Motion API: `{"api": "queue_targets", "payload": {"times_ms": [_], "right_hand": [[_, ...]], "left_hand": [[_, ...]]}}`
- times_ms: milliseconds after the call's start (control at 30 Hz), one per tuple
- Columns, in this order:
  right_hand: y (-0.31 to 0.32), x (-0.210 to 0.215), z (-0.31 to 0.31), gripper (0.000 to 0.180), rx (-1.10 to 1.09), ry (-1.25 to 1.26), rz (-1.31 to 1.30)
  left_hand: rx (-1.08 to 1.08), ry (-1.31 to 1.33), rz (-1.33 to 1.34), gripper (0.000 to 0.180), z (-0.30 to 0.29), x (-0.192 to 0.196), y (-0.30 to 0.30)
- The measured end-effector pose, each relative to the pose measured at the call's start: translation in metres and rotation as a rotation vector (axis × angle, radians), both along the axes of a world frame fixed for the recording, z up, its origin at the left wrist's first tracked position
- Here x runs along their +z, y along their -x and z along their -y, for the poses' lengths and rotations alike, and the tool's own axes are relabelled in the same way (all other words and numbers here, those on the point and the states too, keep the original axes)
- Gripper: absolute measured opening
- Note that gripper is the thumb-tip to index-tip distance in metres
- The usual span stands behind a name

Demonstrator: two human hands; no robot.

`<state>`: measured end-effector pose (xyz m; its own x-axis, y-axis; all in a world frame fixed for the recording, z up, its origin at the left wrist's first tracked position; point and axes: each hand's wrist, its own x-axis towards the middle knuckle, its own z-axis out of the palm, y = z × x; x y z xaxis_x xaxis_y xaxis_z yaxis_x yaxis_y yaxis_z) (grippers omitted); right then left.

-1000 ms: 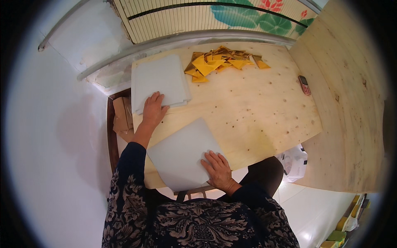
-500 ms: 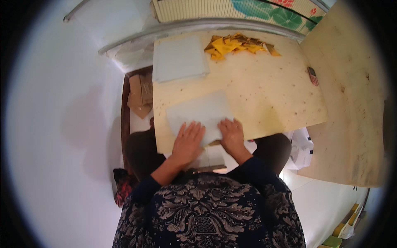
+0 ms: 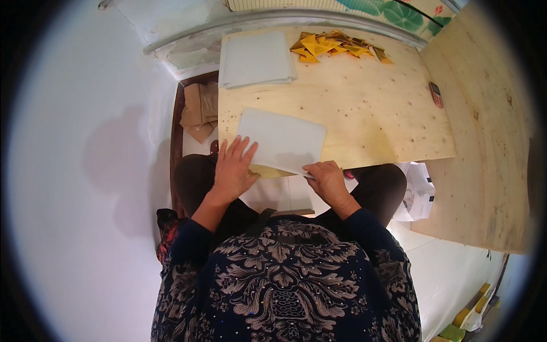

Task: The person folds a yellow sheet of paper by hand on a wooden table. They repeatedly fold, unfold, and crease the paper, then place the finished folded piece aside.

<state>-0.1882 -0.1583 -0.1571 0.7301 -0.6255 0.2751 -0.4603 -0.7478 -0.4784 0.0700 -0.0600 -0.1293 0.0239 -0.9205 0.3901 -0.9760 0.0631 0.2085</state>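
A pile of folded yellow triangles lies done; the left hand, fingers spread, flattens a white sheet the right hand pinches, with a stack of white sheets left.

the near sheet looks like matt white paper, as does the far stack. the board is pale raw plywood, knotty. far yellow triangles look like folded glossy paper.

Plywood table bears white sheet, paper stack, yellow triangles, phone.
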Motion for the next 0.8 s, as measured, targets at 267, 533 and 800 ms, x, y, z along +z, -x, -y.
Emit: {"api": "queue_targets", "payload": {"times_ms": [267,533,800], "right_hand": [[0.01,0.016,0.008,0.022,-0.109,-0.422,0.204],[0.036,-0.031,-0.022,0.034,-0.67,-0.952,0.665],[0.032,-0.034,-0.018,0.085,-0.653,-1.441,0.603]], "left_hand": [[0.032,-0.282,-0.234,0.016,-0.001,0.013,-0.024],[0.148,-0.587,-0.656,0.02,0.029,0.013,-0.031],[0.146,-0.611,-0.393,0.021,0.051,-0.02,-0.04]]}}
